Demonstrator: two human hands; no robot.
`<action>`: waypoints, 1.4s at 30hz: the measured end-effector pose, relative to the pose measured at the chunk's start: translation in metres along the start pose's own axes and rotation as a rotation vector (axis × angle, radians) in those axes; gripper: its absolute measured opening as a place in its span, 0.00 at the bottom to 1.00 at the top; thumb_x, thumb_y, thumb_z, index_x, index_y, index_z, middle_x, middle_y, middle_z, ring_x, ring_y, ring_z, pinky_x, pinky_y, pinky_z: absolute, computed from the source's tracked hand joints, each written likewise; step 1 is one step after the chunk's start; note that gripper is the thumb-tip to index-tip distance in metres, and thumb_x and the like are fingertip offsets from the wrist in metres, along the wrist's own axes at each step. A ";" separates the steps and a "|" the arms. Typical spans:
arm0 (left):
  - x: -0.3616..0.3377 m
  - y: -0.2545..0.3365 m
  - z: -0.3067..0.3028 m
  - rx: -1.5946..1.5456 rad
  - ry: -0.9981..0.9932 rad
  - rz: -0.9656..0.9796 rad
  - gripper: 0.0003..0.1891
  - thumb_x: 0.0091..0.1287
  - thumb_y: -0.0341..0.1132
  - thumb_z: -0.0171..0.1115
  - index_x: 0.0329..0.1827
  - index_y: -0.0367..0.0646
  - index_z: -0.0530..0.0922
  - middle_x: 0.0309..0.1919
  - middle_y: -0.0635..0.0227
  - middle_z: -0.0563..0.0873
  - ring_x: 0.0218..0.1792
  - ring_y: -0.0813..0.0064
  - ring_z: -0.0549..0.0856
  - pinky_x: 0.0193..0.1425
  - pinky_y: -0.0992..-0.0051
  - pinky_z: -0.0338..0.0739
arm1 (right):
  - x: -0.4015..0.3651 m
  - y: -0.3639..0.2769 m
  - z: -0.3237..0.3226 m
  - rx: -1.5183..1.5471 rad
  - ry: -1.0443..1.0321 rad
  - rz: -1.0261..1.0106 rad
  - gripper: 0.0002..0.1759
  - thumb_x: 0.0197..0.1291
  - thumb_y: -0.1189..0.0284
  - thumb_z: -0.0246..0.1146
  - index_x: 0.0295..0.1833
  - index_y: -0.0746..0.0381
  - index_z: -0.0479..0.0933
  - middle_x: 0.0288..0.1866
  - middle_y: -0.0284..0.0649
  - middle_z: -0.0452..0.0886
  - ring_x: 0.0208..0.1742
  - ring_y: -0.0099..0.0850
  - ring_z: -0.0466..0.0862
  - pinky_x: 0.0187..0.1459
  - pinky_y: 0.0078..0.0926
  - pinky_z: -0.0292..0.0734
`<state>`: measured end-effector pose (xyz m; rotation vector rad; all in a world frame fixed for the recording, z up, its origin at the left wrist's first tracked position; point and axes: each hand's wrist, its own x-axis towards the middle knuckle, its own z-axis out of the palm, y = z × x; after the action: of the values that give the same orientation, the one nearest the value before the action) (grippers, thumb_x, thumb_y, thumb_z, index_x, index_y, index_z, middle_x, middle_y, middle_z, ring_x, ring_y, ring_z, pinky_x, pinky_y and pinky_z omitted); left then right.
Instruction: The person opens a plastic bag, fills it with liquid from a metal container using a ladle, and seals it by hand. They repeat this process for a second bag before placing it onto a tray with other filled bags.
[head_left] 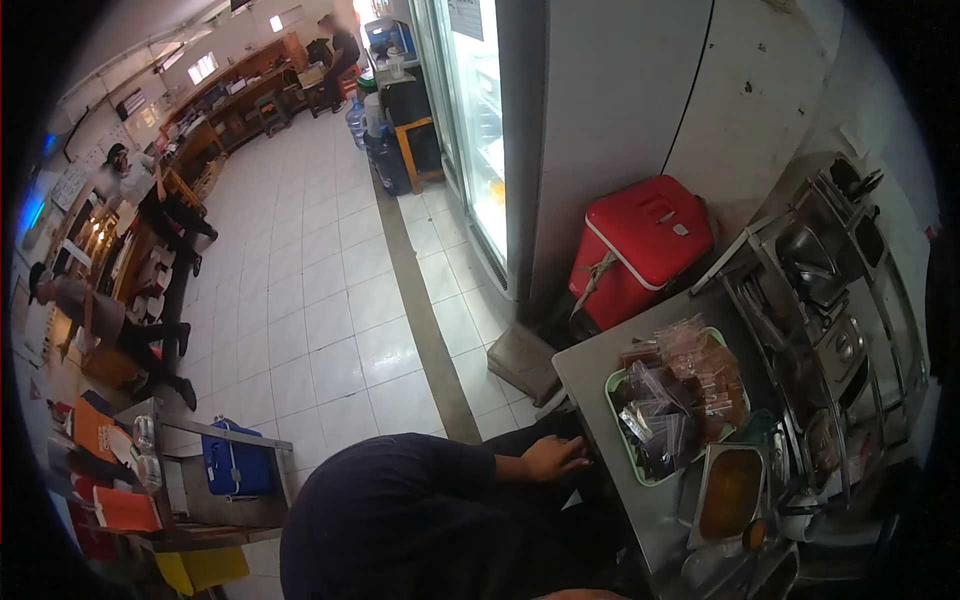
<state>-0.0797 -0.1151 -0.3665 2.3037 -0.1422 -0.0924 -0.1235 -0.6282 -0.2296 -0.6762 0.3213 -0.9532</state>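
My left hand (555, 460) lies on my dark trousers beside the edge of the steel table (585, 400), its fingers stretched out and holding nothing. The dark blue sleeve (400, 500) above it fills the lower middle. A strip of bare skin shows at the bottom edge; it may belong to my right arm or hand, and no fingers can be made out. Nearest to my left hand on the table is a green tray (618, 440) with small plastic bags (670, 400) of dark and reddish contents. Next to it stands a steel pan (732, 490) of orange-brown contents.
Steel pans and lids (845, 345) crowd a rack at the right. Behind the table stands a red cooler (650, 240), beside a glass-door fridge (485, 140). Tiled floor (330, 300) stretches left. Several people are farther off; a blue cooler (237, 462) sits on a cart shelf.
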 end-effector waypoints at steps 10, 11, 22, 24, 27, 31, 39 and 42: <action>0.000 -0.004 0.001 -0.026 0.034 0.089 0.16 0.78 0.50 0.54 0.53 0.49 0.76 0.44 0.60 0.86 0.47 0.54 0.85 0.52 0.58 0.76 | 0.006 -0.025 -0.012 0.111 -0.189 0.391 0.16 0.73 0.56 0.59 0.47 0.58 0.77 0.34 0.39 0.76 0.27 0.33 0.71 0.31 0.38 0.70; 0.001 -0.004 0.000 -0.031 0.031 0.085 0.15 0.77 0.51 0.54 0.50 0.49 0.76 0.43 0.61 0.86 0.48 0.53 0.85 0.51 0.58 0.76 | 0.004 -0.027 -0.010 0.092 -0.154 0.419 0.17 0.74 0.56 0.58 0.48 0.59 0.78 0.35 0.41 0.77 0.28 0.34 0.72 0.32 0.39 0.71; 0.007 -0.015 0.017 -0.203 0.010 0.013 0.15 0.76 0.46 0.56 0.56 0.47 0.78 0.46 0.56 0.86 0.45 0.46 0.86 0.49 0.49 0.80 | 0.047 -0.018 -0.065 0.089 -0.294 0.546 0.20 0.77 0.57 0.56 0.51 0.64 0.81 0.39 0.43 0.79 0.26 0.33 0.71 0.30 0.39 0.72; 0.011 -0.011 0.020 -0.205 0.003 -0.019 0.15 0.76 0.46 0.56 0.56 0.47 0.79 0.47 0.56 0.86 0.46 0.46 0.86 0.50 0.49 0.80 | 0.033 -0.013 -0.047 0.178 -0.326 0.523 0.20 0.78 0.57 0.55 0.50 0.65 0.81 0.39 0.44 0.79 0.26 0.33 0.71 0.29 0.39 0.71; 0.020 -0.002 0.018 -0.096 0.015 0.015 0.16 0.76 0.47 0.56 0.55 0.48 0.79 0.47 0.55 0.87 0.46 0.46 0.86 0.50 0.50 0.80 | 0.016 -0.010 -0.034 0.306 -0.387 0.545 0.20 0.78 0.57 0.55 0.50 0.65 0.80 0.39 0.44 0.79 0.26 0.33 0.70 0.27 0.39 0.71; 0.014 0.003 0.019 -0.061 -0.045 -0.015 0.17 0.75 0.50 0.57 0.54 0.48 0.79 0.47 0.54 0.87 0.46 0.46 0.86 0.50 0.51 0.80 | -0.005 -0.011 -0.013 0.327 -0.306 0.424 0.20 0.79 0.58 0.53 0.51 0.65 0.80 0.39 0.45 0.80 0.26 0.33 0.71 0.26 0.38 0.71; 0.013 -0.001 0.006 -0.025 0.001 -0.041 0.18 0.75 0.53 0.57 0.50 0.47 0.79 0.45 0.58 0.87 0.45 0.49 0.86 0.48 0.53 0.81 | 0.006 -0.003 -0.007 0.102 -0.246 0.300 0.20 0.80 0.59 0.52 0.58 0.65 0.77 0.45 0.45 0.80 0.30 0.34 0.75 0.31 0.35 0.74; 0.009 -0.002 -0.002 -0.078 0.071 0.046 0.17 0.75 0.52 0.56 0.49 0.47 0.79 0.45 0.60 0.87 0.45 0.50 0.86 0.48 0.54 0.81 | -0.003 0.013 0.011 0.058 -0.171 0.132 0.21 0.80 0.59 0.51 0.58 0.65 0.77 0.45 0.44 0.81 0.30 0.34 0.75 0.32 0.35 0.75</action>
<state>-0.0703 -0.1140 -0.3666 2.2217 -0.1526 0.0071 -0.1116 -0.6166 -0.2300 -0.6701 0.1838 -0.7704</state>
